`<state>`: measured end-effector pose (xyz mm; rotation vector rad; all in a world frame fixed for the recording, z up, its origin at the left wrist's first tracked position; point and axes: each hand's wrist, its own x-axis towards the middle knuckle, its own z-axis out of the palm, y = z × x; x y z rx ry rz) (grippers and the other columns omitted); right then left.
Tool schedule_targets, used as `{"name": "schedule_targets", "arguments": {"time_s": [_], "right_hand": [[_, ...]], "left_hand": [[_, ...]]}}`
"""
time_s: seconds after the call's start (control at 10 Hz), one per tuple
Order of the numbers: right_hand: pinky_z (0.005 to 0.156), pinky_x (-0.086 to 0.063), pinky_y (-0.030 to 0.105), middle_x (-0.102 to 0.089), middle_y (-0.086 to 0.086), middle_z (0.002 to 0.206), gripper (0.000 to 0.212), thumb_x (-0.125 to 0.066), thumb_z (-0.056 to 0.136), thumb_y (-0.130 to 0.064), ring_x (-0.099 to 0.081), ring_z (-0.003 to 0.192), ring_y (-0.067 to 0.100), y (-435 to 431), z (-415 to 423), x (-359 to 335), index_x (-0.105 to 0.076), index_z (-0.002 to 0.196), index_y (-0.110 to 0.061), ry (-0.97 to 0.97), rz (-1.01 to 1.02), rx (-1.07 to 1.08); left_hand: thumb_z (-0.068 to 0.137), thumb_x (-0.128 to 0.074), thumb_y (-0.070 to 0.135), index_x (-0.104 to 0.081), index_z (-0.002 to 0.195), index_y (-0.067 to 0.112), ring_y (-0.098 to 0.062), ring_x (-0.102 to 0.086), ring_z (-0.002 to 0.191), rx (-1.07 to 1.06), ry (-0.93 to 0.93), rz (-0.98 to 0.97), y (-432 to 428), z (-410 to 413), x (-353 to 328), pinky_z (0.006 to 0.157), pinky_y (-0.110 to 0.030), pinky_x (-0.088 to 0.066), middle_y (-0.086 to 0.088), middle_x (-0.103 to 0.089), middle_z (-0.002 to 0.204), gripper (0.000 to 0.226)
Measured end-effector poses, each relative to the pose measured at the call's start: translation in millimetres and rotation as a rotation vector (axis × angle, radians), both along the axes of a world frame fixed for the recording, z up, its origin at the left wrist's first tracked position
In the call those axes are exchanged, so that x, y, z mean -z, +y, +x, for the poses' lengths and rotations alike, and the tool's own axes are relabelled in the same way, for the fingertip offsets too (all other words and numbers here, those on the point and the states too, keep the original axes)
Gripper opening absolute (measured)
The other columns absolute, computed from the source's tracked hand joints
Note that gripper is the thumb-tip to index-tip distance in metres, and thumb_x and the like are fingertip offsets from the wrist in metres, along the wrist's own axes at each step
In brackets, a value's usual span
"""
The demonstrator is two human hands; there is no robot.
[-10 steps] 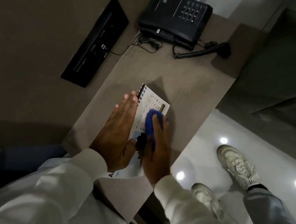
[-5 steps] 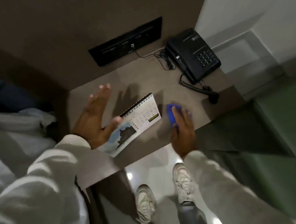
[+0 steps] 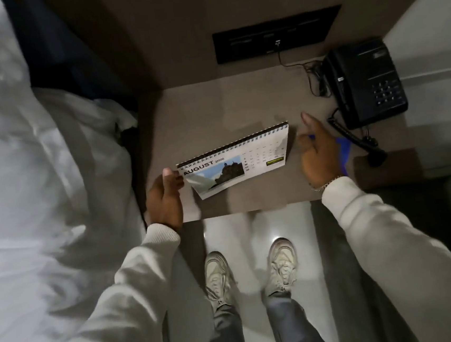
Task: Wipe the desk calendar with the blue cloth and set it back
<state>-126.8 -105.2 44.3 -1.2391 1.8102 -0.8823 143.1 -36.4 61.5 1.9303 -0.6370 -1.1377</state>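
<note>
The desk calendar, spiral-bound and showing an August page with a building photo, rests tilted on the brown desk. My left hand pinches its near-left corner between thumb and fingers. My right hand is just past the calendar's right end, thumb raised and not touching it. The blue cloth sits under that palm, showing at the hand's right side and between thumb and forefinger.
A black telephone stands at the desk's back right, its coiled cord and handset trailing close behind my right hand. A black socket panel is on the wall. White bedding lies to the left. My shoes stand below the desk's front edge.
The right hand with the cloth left the calendar page and went to its right. The left hand lifted from pressing the calendar flat and now pinches its left corner. The camera view turned.
</note>
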Motion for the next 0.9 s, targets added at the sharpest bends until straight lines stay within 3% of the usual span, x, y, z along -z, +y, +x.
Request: {"name": "schedule_targets", "arguments": {"time_s": [0.1, 0.2, 0.3, 0.4, 0.5, 0.6, 0.7, 0.9], "right_hand": [[0.102, -0.042, 0.029, -0.065, 0.006, 0.12, 0.03, -0.051, 0.098, -0.021, -0.056, 0.11, 0.014, -12, 18, -20, -0.063, 0.125, -0.013, -0.212, 0.082, 0.081], [0.094, -0.048, 0.039, -0.064, 0.005, 0.103, 0.028, -0.056, 0.098, -0.022, -0.056, 0.095, 0.016, -16, 28, -25, -0.067, 0.117, -0.006, -0.34, 0.14, 0.157], [0.088, -0.056, 0.027, -0.069, 0.007, 0.103, 0.029, -0.058, 0.097, -0.022, -0.064, 0.09, 0.01, -27, 35, -29, -0.067, 0.119, -0.005, -0.4, 0.128, 0.175], [0.059, -0.05, 0.007, -0.071, -0.003, 0.089, 0.024, -0.057, 0.097, -0.022, -0.067, 0.068, -0.008, -59, 45, -33, -0.069, 0.112, -0.008, -0.438, 0.089, 0.152], [0.073, -0.053, 0.012, -0.068, 0.006, 0.114, 0.036, -0.056, 0.096, -0.015, -0.066, 0.093, 0.006, -100, 60, -38, -0.058, 0.13, -0.004, -0.462, 0.074, 0.145], [0.109, -0.046, 0.038, -0.056, 0.016, 0.141, 0.045, -0.056, 0.096, -0.012, -0.055, 0.129, 0.024, -135, 74, -35, -0.048, 0.14, -0.002, -0.434, 0.055, 0.114], [0.113, -0.042, 0.042, -0.049, 0.013, 0.149, 0.053, -0.057, 0.094, -0.013, -0.05, 0.135, 0.025, -154, 84, -29, -0.042, 0.144, -0.006, -0.375, 0.079, 0.066], [0.112, -0.042, 0.037, -0.046, 0.017, 0.15, 0.055, -0.058, 0.095, -0.009, -0.048, 0.137, 0.027, -163, 89, -37, -0.039, 0.146, -0.003, -0.324, 0.095, 0.043]], "left_hand": [[0.099, -0.038, 0.04, -0.062, 0.095, 0.012, -0.025, -0.061, 0.095, -0.086, 0.124, -0.017, -11, -11, -12, 0.088, -0.036, -0.046, -0.014, -0.065, 0.103, 0.037], [0.097, -0.039, 0.047, -0.065, 0.096, 0.018, -0.021, -0.063, 0.1, -0.096, 0.169, -0.038, -20, -12, -20, 0.084, -0.032, -0.049, -0.009, -0.068, 0.107, 0.039], [0.089, -0.041, 0.061, -0.068, 0.102, 0.019, -0.025, -0.063, 0.111, -0.044, 0.147, -0.062, -43, -2, -27, 0.096, -0.041, -0.051, -0.012, -0.068, 0.117, 0.051], [0.068, -0.044, 0.079, -0.066, 0.107, 0.022, -0.024, -0.063, 0.112, -0.014, 0.088, -0.075, -82, 15, -37, 0.099, -0.045, -0.051, -0.009, -0.067, 0.12, 0.073], [0.064, -0.038, 0.087, -0.068, 0.104, 0.023, -0.024, -0.064, 0.109, 0.063, -0.002, -0.05, -130, 34, -36, 0.099, -0.048, -0.05, -0.007, -0.069, 0.116, 0.082], [0.065, -0.026, 0.09, -0.067, 0.109, 0.022, -0.034, -0.059, 0.117, 0.151, -0.097, -0.027, -170, 46, -34, 0.106, -0.051, -0.042, -0.012, -0.067, 0.121, 0.091], [0.072, -0.017, 0.084, -0.066, 0.114, 0.024, -0.038, -0.053, 0.122, 0.178, -0.22, -0.015, -191, 49, -36, 0.108, -0.05, -0.038, -0.013, -0.064, 0.127, 0.088], [0.089, -0.025, 0.069, -0.06, 0.122, 0.011, -0.04, -0.05, 0.123, 0.255, -0.353, 0.138, -205, 56, -35, 0.107, -0.045, -0.037, -0.021, -0.057, 0.133, 0.075]]}}
